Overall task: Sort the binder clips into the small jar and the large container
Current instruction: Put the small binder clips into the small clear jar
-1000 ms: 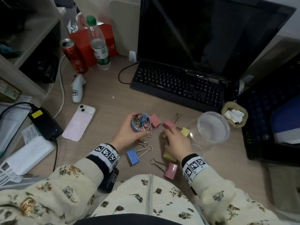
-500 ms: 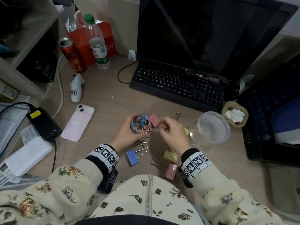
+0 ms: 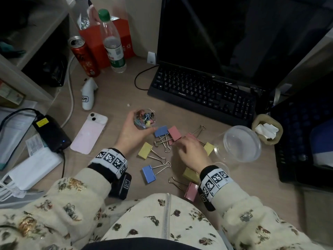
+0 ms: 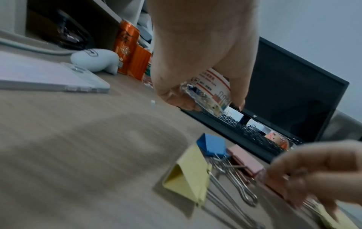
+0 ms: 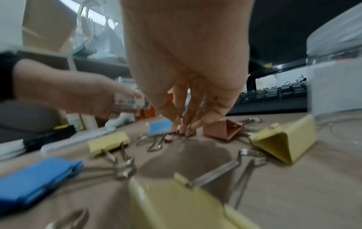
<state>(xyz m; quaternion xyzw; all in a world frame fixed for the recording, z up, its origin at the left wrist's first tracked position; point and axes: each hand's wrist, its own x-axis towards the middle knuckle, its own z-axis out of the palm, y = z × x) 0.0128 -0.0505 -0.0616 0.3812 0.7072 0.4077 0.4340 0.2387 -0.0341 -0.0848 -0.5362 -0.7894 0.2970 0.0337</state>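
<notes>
My left hand (image 3: 138, 130) grips the small clear jar (image 3: 144, 118) of small coloured clips and holds it above the desk (image 4: 210, 96). Large binder clips lie around: blue (image 3: 161, 131) and pink (image 3: 175, 132) by the jar, yellow (image 3: 145, 150), blue (image 3: 148, 174), yellow (image 3: 209, 148), yellow (image 3: 189, 175), pink (image 3: 191, 191). My right hand (image 3: 182, 142) reaches down among them, partly covering a pink clip (image 3: 190, 136). Its bunched fingertips (image 5: 185, 129) touch the desk beside a tiny pink clip (image 5: 169, 138). The large clear container (image 3: 237, 143) stands empty to the right.
A black keyboard (image 3: 203, 94) and monitor (image 3: 225, 33) fill the far side. A pink phone (image 3: 89, 132), power brick (image 3: 52, 132), can (image 3: 84, 56) and bottle (image 3: 112, 44) are left. A black crate (image 3: 306, 141) and a paper-filled cup (image 3: 266, 130) are right.
My right hand left the jar mouth and came down to the desk among the large clips. My left hand drew the jar up and away, uncovering a blue and a yellow clip.
</notes>
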